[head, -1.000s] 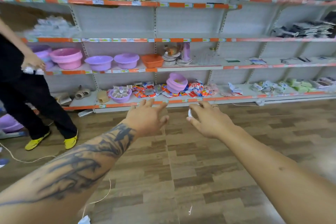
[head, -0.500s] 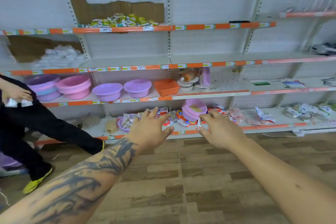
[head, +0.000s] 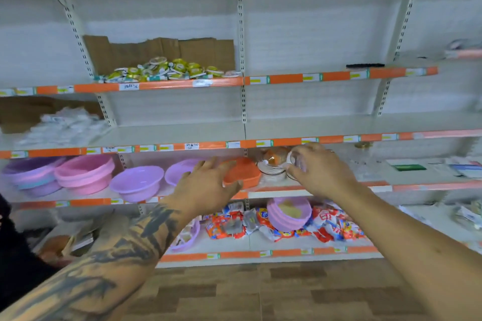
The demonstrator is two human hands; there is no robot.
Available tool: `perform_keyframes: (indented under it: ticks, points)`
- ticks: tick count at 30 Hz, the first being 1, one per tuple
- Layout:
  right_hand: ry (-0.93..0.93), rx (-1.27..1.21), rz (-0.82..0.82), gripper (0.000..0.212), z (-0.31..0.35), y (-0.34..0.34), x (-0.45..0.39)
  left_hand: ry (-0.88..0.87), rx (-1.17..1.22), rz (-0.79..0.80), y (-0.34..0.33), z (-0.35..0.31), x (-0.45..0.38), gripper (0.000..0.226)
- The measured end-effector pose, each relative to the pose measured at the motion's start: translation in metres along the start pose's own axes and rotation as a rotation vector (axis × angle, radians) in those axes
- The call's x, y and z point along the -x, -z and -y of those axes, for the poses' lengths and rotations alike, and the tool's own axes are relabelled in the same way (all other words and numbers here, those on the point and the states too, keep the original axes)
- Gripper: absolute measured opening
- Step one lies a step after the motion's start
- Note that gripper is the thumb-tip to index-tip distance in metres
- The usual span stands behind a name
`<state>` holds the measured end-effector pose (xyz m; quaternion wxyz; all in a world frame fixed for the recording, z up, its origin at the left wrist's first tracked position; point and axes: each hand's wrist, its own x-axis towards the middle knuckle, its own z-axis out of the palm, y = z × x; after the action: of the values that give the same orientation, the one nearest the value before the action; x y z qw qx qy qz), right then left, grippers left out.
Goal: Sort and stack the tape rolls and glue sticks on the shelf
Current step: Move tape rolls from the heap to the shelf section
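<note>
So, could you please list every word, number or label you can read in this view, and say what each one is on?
None can be read for certain.
Handwritten white tags on the orange shelf strip: too blurred.
Small price labels on the strip below: too small.
Red and orange sachets on the bottom shelf: large print, blurred.
Packaging of the tape rolls: unreadable.

Tape rolls [head: 167,69] heaped, upper shelf [head: 161,84]

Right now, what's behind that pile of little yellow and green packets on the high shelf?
Flat brown cardboard stands behind the pile of packets, against the white back wall. The packets cover its bottom edge, so anything tucked down there can't be seen.
</note>
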<state>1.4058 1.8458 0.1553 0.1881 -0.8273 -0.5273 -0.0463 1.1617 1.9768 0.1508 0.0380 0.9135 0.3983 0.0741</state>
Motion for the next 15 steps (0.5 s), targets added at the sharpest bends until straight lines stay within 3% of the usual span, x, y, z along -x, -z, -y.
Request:
perform_keyframes:
  ticks: [3, 6, 10, 15]
  points:
    - [-0.038, -0.068, -0.030, 0.063, -0.029, 0.000, -0.058, -0.030, 0.020, 0.013, 0.006, -0.009, -0.053, 0.065]
    - [-0.081, -0.067, -0.039, 0.051, -0.050, 0.000, -0.106, -0.057, 0.008, 0.027, 0.015, -0.019, -0.117, 0.066]
    - [-0.105, -0.038, -0.068, 0.061, -0.072, -0.003, -0.169, -0.125, -0.009, -0.034, 0.021, -0.026, -0.213, 0.069]
    - [-0.107, 0.005, -0.122, 0.048, -0.093, -0.005, -0.260, -0.207, 0.050, -0.139, 0.022, -0.027, -0.327, 0.067]
